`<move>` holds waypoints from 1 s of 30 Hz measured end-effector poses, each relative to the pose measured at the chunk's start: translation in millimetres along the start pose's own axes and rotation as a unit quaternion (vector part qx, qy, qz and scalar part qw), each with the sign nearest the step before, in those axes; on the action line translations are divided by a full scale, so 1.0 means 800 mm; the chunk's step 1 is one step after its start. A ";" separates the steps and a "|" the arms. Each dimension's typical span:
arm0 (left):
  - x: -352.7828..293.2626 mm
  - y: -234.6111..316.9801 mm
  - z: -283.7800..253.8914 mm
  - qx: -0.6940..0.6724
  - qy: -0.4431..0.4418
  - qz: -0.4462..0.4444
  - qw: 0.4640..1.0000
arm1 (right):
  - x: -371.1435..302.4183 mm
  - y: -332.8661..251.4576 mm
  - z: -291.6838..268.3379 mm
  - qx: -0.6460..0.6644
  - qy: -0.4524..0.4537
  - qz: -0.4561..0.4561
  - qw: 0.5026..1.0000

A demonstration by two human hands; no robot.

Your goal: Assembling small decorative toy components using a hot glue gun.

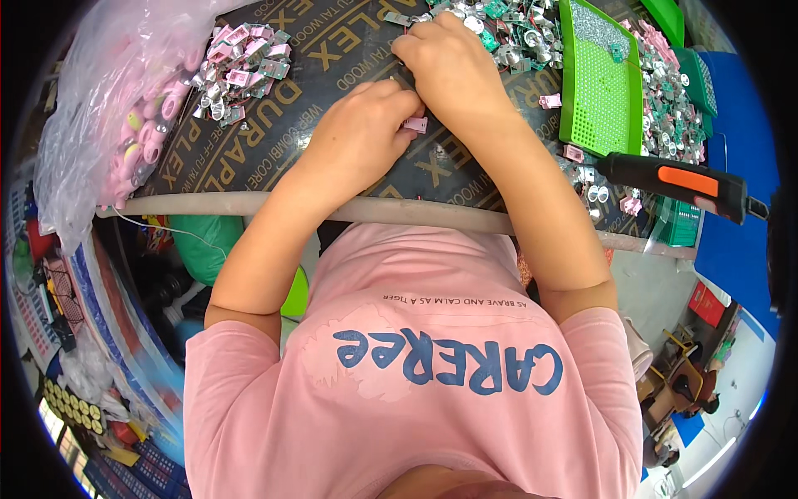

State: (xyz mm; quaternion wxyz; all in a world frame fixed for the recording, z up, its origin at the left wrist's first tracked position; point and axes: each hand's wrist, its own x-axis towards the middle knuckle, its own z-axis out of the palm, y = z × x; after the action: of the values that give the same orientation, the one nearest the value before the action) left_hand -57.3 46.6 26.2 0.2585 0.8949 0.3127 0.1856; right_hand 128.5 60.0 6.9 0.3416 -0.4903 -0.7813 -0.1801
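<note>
My left hand (364,126) is closed around a small pink and silver part (416,125), whose pink end sticks out past the fingertips. Just beyond it, my right hand (449,62) has its fingers curled down over the dark printed board. What it grips, if anything, is hidden beneath the fingers. A small silver and green piece (397,18) lies by its far side. Close beyond that hand spreads a heap of small green and silver parts (519,37) with wires. At the left sits a pile of pink and silver parts (241,66).
A green perforated tray (603,104) stands at the right, beside another heap of parts (669,116). A black and orange tool handle (690,183) juts in near the front edge. A clear plastic bag (108,75) of pink pieces (154,137) covers the far left.
</note>
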 end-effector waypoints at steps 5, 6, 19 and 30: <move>-0.010 -0.006 -0.002 -0.019 0.007 -0.004 1.000 | -0.021 -0.018 -0.072 0.358 -0.082 0.370 0.853; -0.011 -0.006 -0.003 -0.013 0.000 0.003 1.000 | -0.033 -0.017 -0.092 0.398 -0.091 0.420 0.810; 0.009 -0.003 0.019 -0.024 0.029 0.045 0.998 | -0.075 -0.037 -0.161 0.164 -0.262 0.240 0.920; 0.009 0.035 0.001 -0.119 0.022 0.152 0.981 | -0.089 -0.041 -0.158 0.510 -0.155 0.474 0.701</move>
State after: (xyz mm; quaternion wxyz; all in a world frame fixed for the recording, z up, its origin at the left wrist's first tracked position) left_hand -38.8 32.8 43.2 0.3250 0.8905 0.1547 0.2784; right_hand 164.7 -78.4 46.6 0.4537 -0.5678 -0.4604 0.5097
